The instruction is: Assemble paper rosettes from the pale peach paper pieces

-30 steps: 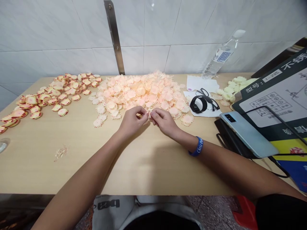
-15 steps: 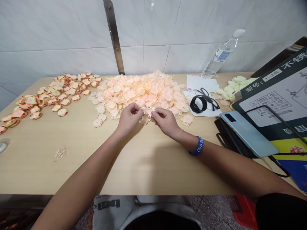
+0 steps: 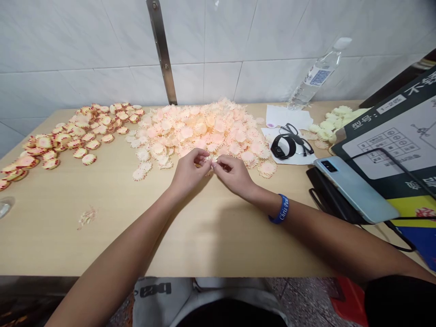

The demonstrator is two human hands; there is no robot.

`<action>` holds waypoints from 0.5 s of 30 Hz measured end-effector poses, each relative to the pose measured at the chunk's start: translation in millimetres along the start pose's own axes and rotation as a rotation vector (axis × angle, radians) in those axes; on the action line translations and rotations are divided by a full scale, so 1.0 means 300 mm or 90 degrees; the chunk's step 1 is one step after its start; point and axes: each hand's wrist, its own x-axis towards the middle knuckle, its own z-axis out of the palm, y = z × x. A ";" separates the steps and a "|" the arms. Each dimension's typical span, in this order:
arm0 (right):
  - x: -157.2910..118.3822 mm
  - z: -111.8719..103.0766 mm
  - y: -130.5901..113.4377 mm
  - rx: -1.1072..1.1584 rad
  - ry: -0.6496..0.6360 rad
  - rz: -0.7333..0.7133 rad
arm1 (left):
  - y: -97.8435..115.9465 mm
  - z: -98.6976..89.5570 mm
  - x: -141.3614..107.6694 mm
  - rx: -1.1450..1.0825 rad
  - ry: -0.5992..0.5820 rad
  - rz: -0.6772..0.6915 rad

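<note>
My left hand (image 3: pixel 189 171) and my right hand (image 3: pixel 235 175) meet in front of a heap of pale pink, flower-shaped petal pieces (image 3: pixel 204 125). Thumb and fingers of both hands are pinched together on one small pale petal piece (image 3: pixel 212 160), mostly hidden by the fingertips. To the left lie many stacked petal pieces with red edges (image 3: pixel 89 131). A few loose pale petal pieces (image 3: pixel 139 174) rest at the heap's front left corner. A blue wristband (image 3: pixel 281 209) is on my right wrist.
On the right are a plastic bottle (image 3: pixel 315 75), a black watch (image 3: pixel 284 146) and glasses on white paper, pale green petal pieces (image 3: pixel 335 121), a phone (image 3: pixel 356 188) with cables, and a large printed box (image 3: pixel 391 136). Small scraps (image 3: pixel 87 218) lie on the left. A tiled wall stands behind.
My hands have drawn closer together, and the petal piece between them is now more covered by the fingers. The view has shifted very slightly.
</note>
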 end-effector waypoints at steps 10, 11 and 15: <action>-0.016 -0.012 -0.019 -0.030 -0.017 -0.085 | 0.002 -0.007 0.001 0.040 0.026 -0.021; -0.023 -0.014 -0.029 -0.028 -0.015 -0.095 | -0.003 -0.014 0.008 0.040 0.048 -0.025; -0.049 -0.014 -0.058 -0.001 -0.039 -0.123 | -0.035 -0.065 0.048 -0.095 0.114 -0.130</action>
